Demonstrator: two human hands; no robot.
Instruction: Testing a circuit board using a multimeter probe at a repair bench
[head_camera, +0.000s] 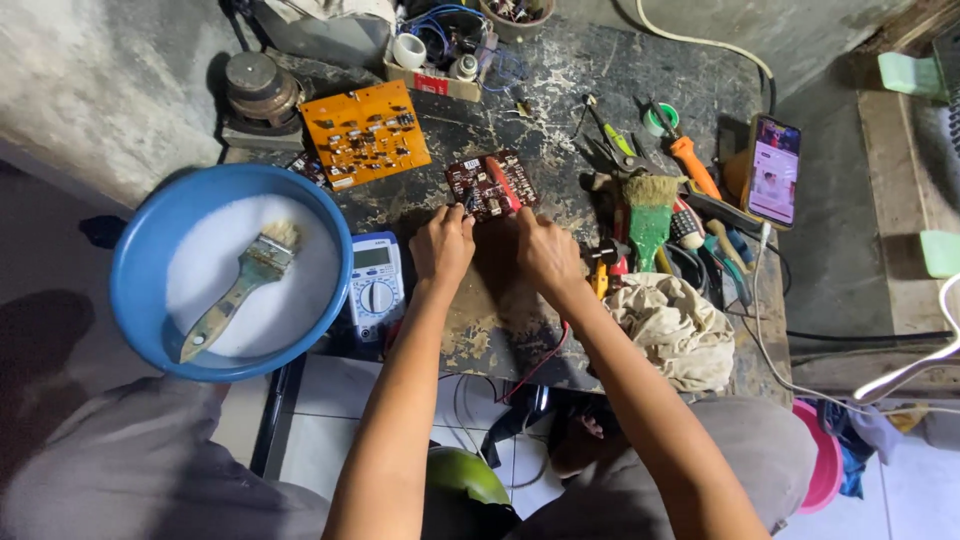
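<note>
A small dark red circuit board (490, 184) lies on the worn black worktable (560, 90). My left hand (442, 247) touches the board's near left corner with curled fingers. My right hand (545, 250) rests just below the board's near right edge, fingers bent onto it. Whether either hand truly grips the board or holds a small tool is hidden by the knuckles.
An orange circuit board (365, 133) lies to the back left. A blue basin (228, 270) holds white liquid and a paintbrush (240, 285). A multimeter (375, 283) sits beside my left wrist. Pliers, screwdrivers, a green brush (650, 215), a rag (675, 325) and a phone (774, 168) crowd the right.
</note>
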